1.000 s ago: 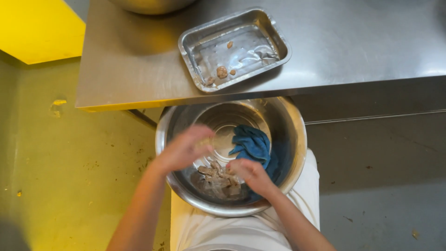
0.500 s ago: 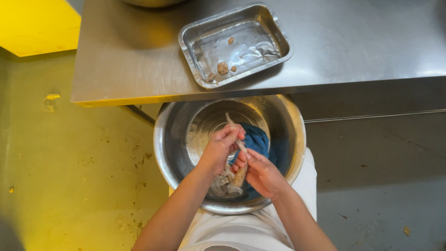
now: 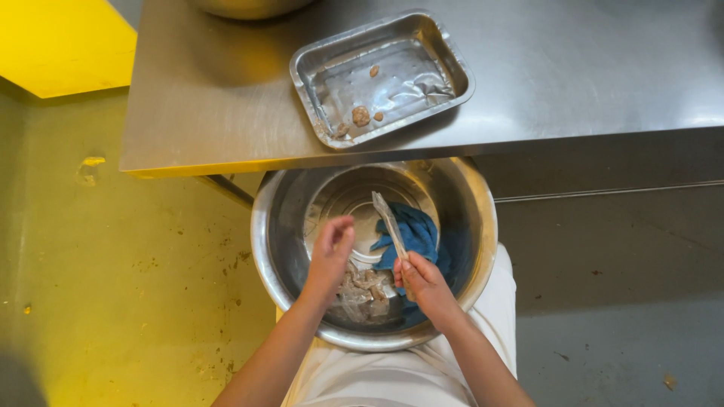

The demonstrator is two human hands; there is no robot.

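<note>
Head view, looking straight down: I see both hands working inside a large round steel bowl [image 3: 483,226] that sits in the person's lap, over white clothing [image 3: 392,377], just below the edge of a steel tabletop [image 3: 573,68].

My right hand [image 3: 422,283] is closed around the lower end of a long, thin, pale strip [image 3: 391,222]. The strip rises from the fist and slants up and to the left, its free end over the middle of the bowl. I cannot tell what the strip is made of; it looks translucent and a little glossy.

My left hand [image 3: 332,252] is half open, fingers loosely curled and pointing up toward the far side of the bowl. It holds nothing and hovers just left of the strip, apart from it, above the bowl's contents.

Down in the bowl, between the two wrists, lies a heap of pale brownish scraps [image 3: 366,290]. A crumpled blue cloth [image 3: 418,234] lies on the right side of the bowl's floor, behind the strip and touching the heap.

On the tabletop above, a shallow rectangular steel tray [image 3: 445,49] sits at a tilt to the edge, with a few small brown bits [image 3: 360,115] in it. Yellowish floor [image 3: 113,286] shows to the left.
</note>
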